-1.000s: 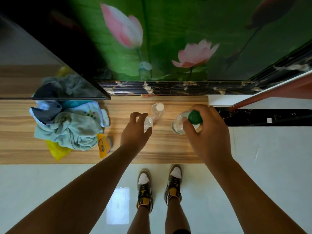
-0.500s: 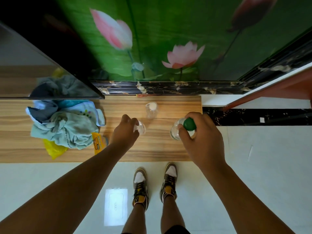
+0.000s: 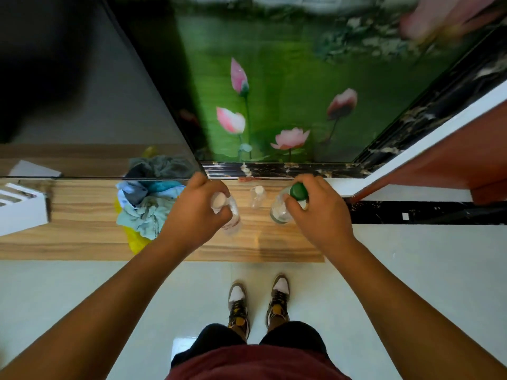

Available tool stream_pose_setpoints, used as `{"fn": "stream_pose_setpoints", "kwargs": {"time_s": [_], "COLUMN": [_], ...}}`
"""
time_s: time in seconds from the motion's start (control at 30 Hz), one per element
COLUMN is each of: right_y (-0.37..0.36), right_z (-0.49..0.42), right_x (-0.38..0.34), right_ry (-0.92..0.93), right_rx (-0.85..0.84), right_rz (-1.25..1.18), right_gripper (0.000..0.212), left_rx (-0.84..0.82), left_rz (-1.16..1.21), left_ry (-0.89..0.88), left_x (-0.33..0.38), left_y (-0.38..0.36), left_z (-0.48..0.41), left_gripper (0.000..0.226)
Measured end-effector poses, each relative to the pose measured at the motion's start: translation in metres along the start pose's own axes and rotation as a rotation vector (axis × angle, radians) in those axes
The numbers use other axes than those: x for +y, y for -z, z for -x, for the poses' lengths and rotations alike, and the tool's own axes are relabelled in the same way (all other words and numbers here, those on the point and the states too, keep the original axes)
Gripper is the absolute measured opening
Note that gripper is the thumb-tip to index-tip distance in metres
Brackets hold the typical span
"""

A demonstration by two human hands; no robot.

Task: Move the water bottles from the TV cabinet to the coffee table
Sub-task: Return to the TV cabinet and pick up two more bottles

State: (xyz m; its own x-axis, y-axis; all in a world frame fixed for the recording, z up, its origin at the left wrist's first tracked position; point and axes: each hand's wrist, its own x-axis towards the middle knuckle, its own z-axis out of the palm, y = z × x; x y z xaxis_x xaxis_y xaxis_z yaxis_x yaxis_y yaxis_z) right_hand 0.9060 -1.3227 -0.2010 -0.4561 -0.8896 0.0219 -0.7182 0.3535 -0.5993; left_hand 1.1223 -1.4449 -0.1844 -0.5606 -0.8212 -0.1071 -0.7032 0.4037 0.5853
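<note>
Shoes (image 3: 258, 303) planted on pale floor, both arms out over the cabinet (image 3: 82, 242). Left hand (image 3: 192, 212) wraps a white-capped bottle (image 3: 231, 215); right hand (image 3: 318, 212) grips a green-capped bottle (image 3: 279, 212). Between them, further back, a third bottle (image 3: 257, 197) stands free. Cloth pile (image 3: 145, 207) sits left.

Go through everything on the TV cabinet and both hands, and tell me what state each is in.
Left hand: closed on the white-capped bottle, capped.
Right hand: closed on the green-capped bottle, capped.
Small bottle: upright, capped, untouched, between the hands.
Cloth pile: crumpled.
</note>
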Motion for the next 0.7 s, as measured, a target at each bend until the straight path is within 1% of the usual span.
{"fn": "stream_pose_setpoints", "kwargs": {"time_s": [0.2, 0.3, 0.4, 0.57, 0.7], "right_y": [0.036, 0.044, 0.046, 0.042, 0.038], "right_z": [0.013, 0.015, 0.015, 0.013, 0.01], "right_x": [-0.046, -0.065, -0.083, -0.111, -0.135], "right_ry": [0.076, 0.117, 0.167, 0.312, 0.47], "right_rx": [0.012, 0.011, -0.01, -0.054, -0.109], "right_rz": [0.003, 0.015, 0.028, 0.023, -0.013], "right_gripper": [0.021, 0.023, 0.025, 0.023, 0.022], "left_rx": [0.068, 0.124, 0.177, 0.259, 0.325], "left_rz": [0.011, 0.014, 0.028, 0.019, -0.009], "left_ry": [-0.057, -0.092, -0.087, -0.007, 0.145], "left_x": [0.033, 0.04, 0.044, 0.045, 0.049], "left_y": [0.061, 0.083, 0.101, 0.118, 0.124], "left_z": [0.026, 0.039, 0.055, 0.09, 0.125], "left_gripper": [0.026, 0.025, 0.025, 0.022, 0.023]}}
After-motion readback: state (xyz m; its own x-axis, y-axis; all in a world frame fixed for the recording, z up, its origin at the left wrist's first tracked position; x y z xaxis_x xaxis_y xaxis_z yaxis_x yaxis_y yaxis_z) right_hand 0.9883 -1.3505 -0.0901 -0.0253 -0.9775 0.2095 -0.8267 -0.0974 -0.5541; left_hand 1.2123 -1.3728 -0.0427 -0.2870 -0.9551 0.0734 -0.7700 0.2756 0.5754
